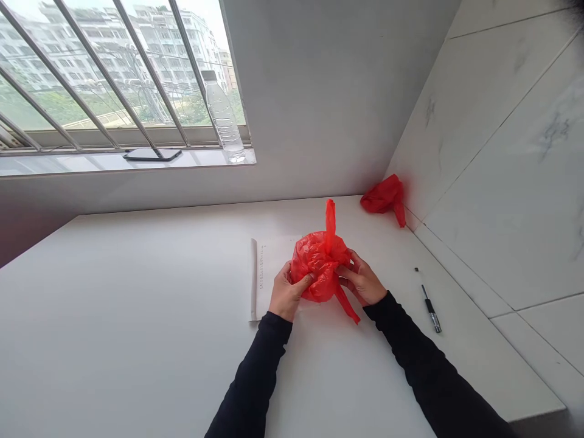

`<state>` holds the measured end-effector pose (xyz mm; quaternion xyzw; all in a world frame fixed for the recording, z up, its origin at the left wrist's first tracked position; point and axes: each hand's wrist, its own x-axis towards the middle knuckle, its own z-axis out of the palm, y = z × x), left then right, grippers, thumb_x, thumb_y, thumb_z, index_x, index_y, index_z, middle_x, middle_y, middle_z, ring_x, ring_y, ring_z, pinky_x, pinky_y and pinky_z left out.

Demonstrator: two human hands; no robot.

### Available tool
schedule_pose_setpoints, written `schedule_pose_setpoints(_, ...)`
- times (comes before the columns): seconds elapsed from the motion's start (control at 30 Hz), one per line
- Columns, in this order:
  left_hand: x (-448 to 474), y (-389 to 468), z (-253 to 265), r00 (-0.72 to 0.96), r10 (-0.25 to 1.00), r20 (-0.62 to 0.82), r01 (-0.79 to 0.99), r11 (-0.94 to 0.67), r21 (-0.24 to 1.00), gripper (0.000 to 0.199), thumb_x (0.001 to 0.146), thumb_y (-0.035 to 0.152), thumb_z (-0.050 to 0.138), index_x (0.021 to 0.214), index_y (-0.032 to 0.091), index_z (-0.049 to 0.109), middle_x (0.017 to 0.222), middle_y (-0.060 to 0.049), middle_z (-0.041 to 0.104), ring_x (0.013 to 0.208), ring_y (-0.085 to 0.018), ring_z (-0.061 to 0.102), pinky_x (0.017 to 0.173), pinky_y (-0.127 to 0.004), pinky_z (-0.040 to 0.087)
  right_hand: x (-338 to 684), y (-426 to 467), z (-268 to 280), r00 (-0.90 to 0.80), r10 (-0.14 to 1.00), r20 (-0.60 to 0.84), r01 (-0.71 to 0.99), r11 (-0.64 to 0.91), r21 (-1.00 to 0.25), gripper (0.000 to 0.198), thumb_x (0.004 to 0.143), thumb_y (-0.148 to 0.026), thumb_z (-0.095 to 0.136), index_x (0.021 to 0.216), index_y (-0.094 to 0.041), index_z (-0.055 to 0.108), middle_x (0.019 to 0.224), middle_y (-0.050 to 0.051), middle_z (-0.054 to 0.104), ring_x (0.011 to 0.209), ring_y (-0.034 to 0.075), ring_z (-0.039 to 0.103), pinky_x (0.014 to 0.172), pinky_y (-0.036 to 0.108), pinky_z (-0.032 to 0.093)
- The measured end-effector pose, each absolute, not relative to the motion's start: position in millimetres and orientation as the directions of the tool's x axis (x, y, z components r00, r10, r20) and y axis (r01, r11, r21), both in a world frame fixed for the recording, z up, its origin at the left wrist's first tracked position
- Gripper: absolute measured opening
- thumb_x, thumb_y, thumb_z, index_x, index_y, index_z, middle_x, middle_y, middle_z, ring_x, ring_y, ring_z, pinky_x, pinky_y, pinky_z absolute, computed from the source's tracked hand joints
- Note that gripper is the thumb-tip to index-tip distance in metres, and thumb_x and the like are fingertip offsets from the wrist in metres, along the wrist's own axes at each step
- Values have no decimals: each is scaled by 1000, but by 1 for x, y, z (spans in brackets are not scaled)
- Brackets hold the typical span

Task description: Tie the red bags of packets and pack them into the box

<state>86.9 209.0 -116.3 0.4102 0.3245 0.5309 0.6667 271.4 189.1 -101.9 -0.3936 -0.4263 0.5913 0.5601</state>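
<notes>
Between my two hands is a bunched red plastic bag (319,261), knotted near its top right. One handle end sticks up from the knot and another hangs toward the lower right. My left hand (289,289) grips the bag's left side, thumb laid over the front. On the right side, my right hand (360,277) pinches the bag close to the knot, its fingers partly behind the plastic. What the bag holds cannot be made out. Under and behind it, a white notebook (269,267) with small print along its left side lies on the white table (159,304).
A second red plastic bag (385,198) lies crumpled in the far right corner. An uncapped pen (430,307) rests on the right, its cap (416,269) just beyond. On the windowsill are a phone (152,154) and a clear bottle (224,118). A tiled wall (511,182) bounds the right side.
</notes>
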Motion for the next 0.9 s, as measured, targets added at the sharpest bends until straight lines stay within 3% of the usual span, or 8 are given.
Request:
schedule_pose_setpoints(0.23, 88, 201, -102, 323, 946, 33, -491, 138, 860, 37, 75, 30, 75, 110, 18, 68, 106, -9, 71, 92, -25, 68, 80, -35, 53, 275, 190, -101, 32, 994, 108, -283, 113, -952, 37, 80, -33, 75, 114, -30, 60, 104, 0, 65, 95, 21, 63, 78, 33, 55)
schedule_pose_setpoints(0.33, 89, 199, -101, 300, 953, 46, -483, 110, 869, 39, 77, 36, 76, 110, 19, 67, 107, -10, 71, 97, -29, 68, 84, -39, 53, 274, 186, -96, -125, 971, 205, -176, 182, -967, 41, 82, -34, 72, 120, -30, 59, 107, 2, 64, 96, 21, 60, 81, 34, 53)
schedule_pose_setpoints(0.43, 89, 201, -104, 173, 984, 30, -425, 48, 904, 30, 69, 29, 80, 93, 16, 67, 92, -8, 73, 89, -27, 69, 79, -36, 53, 270, 183, -94, -221, 964, 147, -151, 115, -982, 40, 91, -49, 59, 125, -28, 57, 106, 4, 63, 93, 22, 60, 81, 37, 53)
schedule_pose_setpoints(0.53, 89, 201, -104, 144, 989, 41, -375, 16, 927, 27, 65, 19, 78, 89, 16, 67, 87, -6, 73, 85, -25, 69, 74, -34, 54, 265, 181, -94, -84, 987, 138, -82, 131, -988, 45, 92, -58, 57, 126, -29, 51, 108, 4, 63, 93, 22, 60, 82, 37, 52)
schedule_pose_setpoints(0.67, 88, 197, -98, 184, 978, 97, -272, -45, 961, 31, 66, 15, 75, 96, 17, 69, 90, -6, 74, 81, -23, 68, 74, -34, 55, 260, 180, -93, -25, 966, 258, 41, 259, -965, 40, 86, -46, 72, 116, -27, 55, 104, 3, 64, 91, 22, 60, 82, 34, 50)
schedule_pose_setpoints(0.73, 89, 195, -97, 220, 968, 119, -264, -59, 963, 40, 68, 17, 76, 107, 18, 68, 96, -7, 74, 85, -23, 68, 77, -35, 55, 260, 180, -93, -3, 958, 288, 72, 287, -955, 26, 89, -46, 67, 103, -25, 59, 90, 2, 63, 79, 20, 58, 74, 33, 50)
schedule_pose_setpoints(0.83, 90, 197, -101, 225, 968, 113, -286, -45, 957, 38, 71, 26, 80, 107, 18, 69, 100, -8, 74, 90, -24, 68, 81, -35, 55, 262, 182, -95, 53, 951, 303, 83, 299, -951, 25, 90, -48, 65, 89, -23, 61, 80, 0, 60, 71, 19, 55, 68, 32, 48)
schedule_pose_setpoints(0.9, 90, 200, -104, 163, 984, 72, -374, -6, 927, 35, 73, 31, 81, 103, 17, 69, 101, -9, 73, 92, -25, 68, 82, -35, 56, 264, 184, -97, 78, 961, 266, 19, 266, -964, 28, 91, -52, 63, 99, -25, 61, 87, 1, 64, 79, 21, 60, 74, 33, 50)
